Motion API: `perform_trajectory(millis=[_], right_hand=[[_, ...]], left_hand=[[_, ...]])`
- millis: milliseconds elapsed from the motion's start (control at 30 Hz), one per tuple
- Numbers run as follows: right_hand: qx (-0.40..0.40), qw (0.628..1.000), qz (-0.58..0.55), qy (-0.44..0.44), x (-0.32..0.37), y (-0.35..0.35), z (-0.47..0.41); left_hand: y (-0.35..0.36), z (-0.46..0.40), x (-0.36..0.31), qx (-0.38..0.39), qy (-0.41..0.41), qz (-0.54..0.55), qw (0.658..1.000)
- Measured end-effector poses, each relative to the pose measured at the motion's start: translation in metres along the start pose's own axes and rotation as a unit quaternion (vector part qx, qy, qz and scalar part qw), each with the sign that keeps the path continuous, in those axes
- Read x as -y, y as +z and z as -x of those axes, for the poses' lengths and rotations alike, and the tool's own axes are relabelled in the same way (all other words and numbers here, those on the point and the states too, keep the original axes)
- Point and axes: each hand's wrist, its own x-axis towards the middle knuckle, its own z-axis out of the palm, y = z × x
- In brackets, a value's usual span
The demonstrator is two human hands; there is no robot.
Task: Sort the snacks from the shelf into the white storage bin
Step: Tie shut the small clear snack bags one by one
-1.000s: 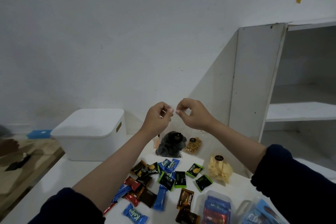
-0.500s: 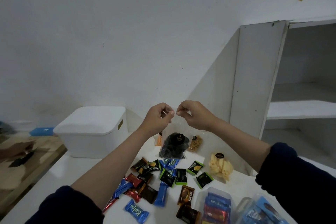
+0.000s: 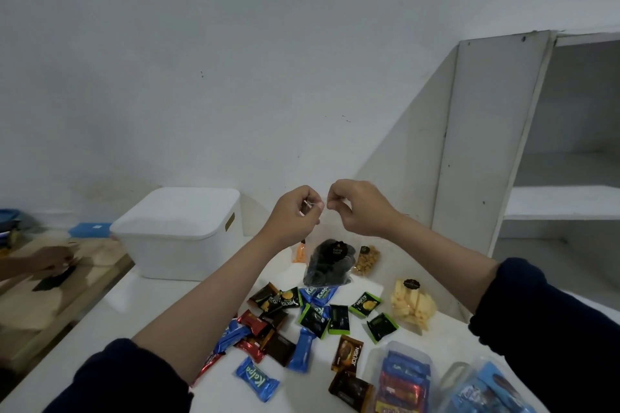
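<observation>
Both hands are raised above the worktop (image 3: 110,315), fingertips almost meeting: a small thin item (image 3: 310,204), too small to identify, is pinched in the grip of the left hand (image 3: 297,216), while the fingers of the right hand (image 3: 357,208) are curled with thumb and forefinger pressed together; what they hold cannot be told, though something clear and filmy appears to hang between the hands. The white storage bin (image 3: 183,233) is seen at the back left of the worktop, against the wall, with its lid on, so its contents are hidden. The shelf unit (image 3: 550,201) stands at the right, and its visible boards are bare. Loose snacks are spread on the worktop below the hands: a clear bag of dark pieces (image 3: 330,261), a small bag of nuts (image 3: 367,260), a bag of pale yellow chips (image 3: 412,303), and many small wrapped packets (image 3: 302,322) in blue, green, red and brown. At the near right edge, a clear plastic box (image 3: 399,375) filled with blue and red wrapped bars is seen, and beside it a second clear container (image 3: 483,389) holding light-blue packets.
</observation>
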Motion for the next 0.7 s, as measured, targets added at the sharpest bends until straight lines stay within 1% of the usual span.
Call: perform_trajectory(millis=[133,433,533,633,700], right_hand=[[0.000,1.000,-0.006,0.005,-0.002,0.000,0.001],[0.021,0.994,-0.100,0.045,-0.008,-0.002,0.006],[0.028,0.994,-0.096,0.050,-0.013,-0.005,0.010],[0.035,0.995,-0.082,0.045,-0.017,-0.007,0.012],[0.032,0.996,-0.069,0.036,-0.016,-0.008,0.012]], left_hand=[[-0.001,-0.001,-0.002,0.000,-0.012,0.006,1.000],[0.001,-0.004,-0.004,0.024,-0.035,-0.018,0.999],[0.003,-0.004,-0.002,0.018,-0.043,-0.020,0.999],[0.005,-0.004,-0.002,0.024,-0.033,-0.035,0.999],[0.006,-0.005,-0.002,0.029,-0.038,-0.023,0.999]])
